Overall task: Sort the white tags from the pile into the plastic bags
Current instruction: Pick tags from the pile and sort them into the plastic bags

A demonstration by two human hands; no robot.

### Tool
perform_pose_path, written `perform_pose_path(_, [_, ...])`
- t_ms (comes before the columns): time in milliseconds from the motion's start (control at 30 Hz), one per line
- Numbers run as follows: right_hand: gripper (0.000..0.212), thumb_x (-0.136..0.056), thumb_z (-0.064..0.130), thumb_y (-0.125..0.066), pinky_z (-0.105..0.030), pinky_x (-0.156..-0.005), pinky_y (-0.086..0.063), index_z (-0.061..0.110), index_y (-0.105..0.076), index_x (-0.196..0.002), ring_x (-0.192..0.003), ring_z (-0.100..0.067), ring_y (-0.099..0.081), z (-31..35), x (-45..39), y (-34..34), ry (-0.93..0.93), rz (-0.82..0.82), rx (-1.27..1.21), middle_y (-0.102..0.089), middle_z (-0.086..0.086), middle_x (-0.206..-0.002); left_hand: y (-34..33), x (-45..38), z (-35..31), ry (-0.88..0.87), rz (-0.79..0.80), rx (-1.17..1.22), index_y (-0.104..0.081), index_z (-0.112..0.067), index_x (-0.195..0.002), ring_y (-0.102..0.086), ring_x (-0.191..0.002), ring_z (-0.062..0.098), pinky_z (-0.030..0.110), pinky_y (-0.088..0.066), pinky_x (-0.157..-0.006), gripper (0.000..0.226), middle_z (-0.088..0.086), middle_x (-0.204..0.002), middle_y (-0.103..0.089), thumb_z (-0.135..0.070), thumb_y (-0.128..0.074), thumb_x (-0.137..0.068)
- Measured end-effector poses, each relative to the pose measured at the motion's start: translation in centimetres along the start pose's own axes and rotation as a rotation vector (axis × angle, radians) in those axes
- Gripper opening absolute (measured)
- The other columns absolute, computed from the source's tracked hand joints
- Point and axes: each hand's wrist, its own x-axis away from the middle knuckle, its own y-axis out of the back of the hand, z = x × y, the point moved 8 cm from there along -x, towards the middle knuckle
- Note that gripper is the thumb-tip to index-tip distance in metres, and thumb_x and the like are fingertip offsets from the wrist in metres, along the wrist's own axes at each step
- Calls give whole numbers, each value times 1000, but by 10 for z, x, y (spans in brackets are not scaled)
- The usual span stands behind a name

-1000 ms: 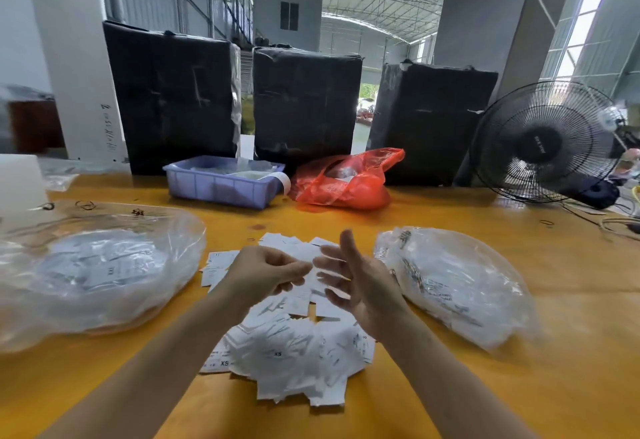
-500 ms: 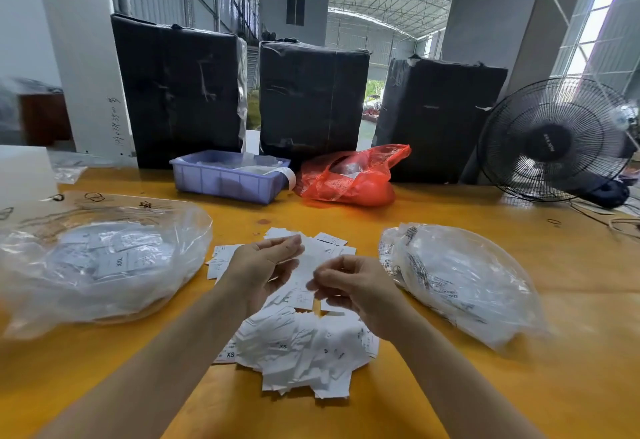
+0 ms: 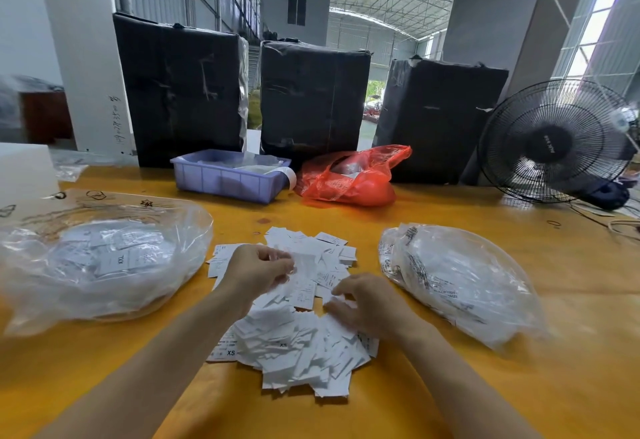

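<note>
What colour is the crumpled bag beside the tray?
Translucent red-orange bag, seen in the head view.

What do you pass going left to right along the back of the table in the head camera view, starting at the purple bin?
Purple bin → red plastic bag → black fan.

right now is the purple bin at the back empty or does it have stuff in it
Not empty. The purple bin holds clear plastic and pale flat sheets that show above its rim, and a white strip hangs over its right end. What lies deeper cannot be told.
</note>
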Motion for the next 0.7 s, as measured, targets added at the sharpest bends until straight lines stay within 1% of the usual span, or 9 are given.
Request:
perform_pose_path(33, [33,-96,37,-48,-35,-81,-46,11,-67,-93,-87,-21,-59,1,1,3,3,-40,24,-68,-5,-94,-1,0,1,9,11,-26,-63,-4,-69,-60,-56,10,11,-43,-43,17,10,-79,-67,4,-67,-82])
perform_pose_path(100, [34,-98,29,-45,-36,-70,-46,4,-63,-82,-73,-23,-57,-1,0,9,-40,-127,-44,-65,-8,-80,-4,0,3,26,46,-78,-68,-5,-84,-60,-67,12,11,-45,-48,10,8,-82,-66,5,-65,-84])
perform_pose_path(167, [28,-95,21,-51,-32,-61,-42,4,-62,-76,-64,-19,-55,-10,1,15,-138,-198,-314,-61,-2,-71,-7,1,4,33,81,-99,-68,-5,-95,-59,-69,13,13,-46,-54,14,7,-79,-66,3,-66,-83])
perform_pose_path(267, [20,-88,10,-59,-27,-55,-41,8,-62,-68,-58,-11,-50,-22,3,23,-268,-291,-708,-57,0,-62,-6,1,4,33,82,-93,-69,-5,-87,-59,-62,10,14,-47,-53,9,4,-69,-68,0,-71,-80])
perform_pose_path(367, [20,-90,6,-57,-25,-59,-51,6,-62,-71,-62,-11,-62,-30,6,21,-394,-315,-1014,-62,-8,-71,-6,2,3,27,73,-70,-71,-4,-81,-59,-61,9,13,-45,-48,2,4,-69,-71,-5,-70,-82])
perform_pose_path(467, [20,-94,7,-53,-20,-56,-52,6,-60,-75,-58,-11,-69,-31,8,18,-447,-313,-1210,-67,-6,-69,-7,3,2,36,96,-68,-69,1,-82,-62,-56,8,14,-44,-46,13,4,-67,-72,-13,-69,-84])
perform_pose_path(600, [7,-94,7,-53,-22,-57,-51,8,-59,-91,-64,-20,-71,-30,8,18,-459,-346,-1337,-73,-6,-71,-12,7,2,64,130,-15,-64,1,-89,-65,-56,16,20,-49,-47,13,20,-82,-72,-12,-65,-88])
perform_pose_path(667, [14,-92,1,-52,-22,-54,-48,12,-59,-97,-64,-19,-71,-33,10,21,-457,-414,-1345,-73,-9,-73,-14,8,-3,26,140,-69,-66,-3,-89,-60,-55,15,20,-48,-50,2,22,-85,-70,-3,-64,-87])
perform_pose_path(700, [18,-91,-1,-51,-21,-53,-48,12,-61,-96,-63,-18,-71,-34,11,24,-449,-443,-1323,-73,-11,-74,-15,8,-5,0,157,-117,-68,-6,-89,-58,-54,12,18,-48,-51,11,17,-81,-69,3,-61,-88])
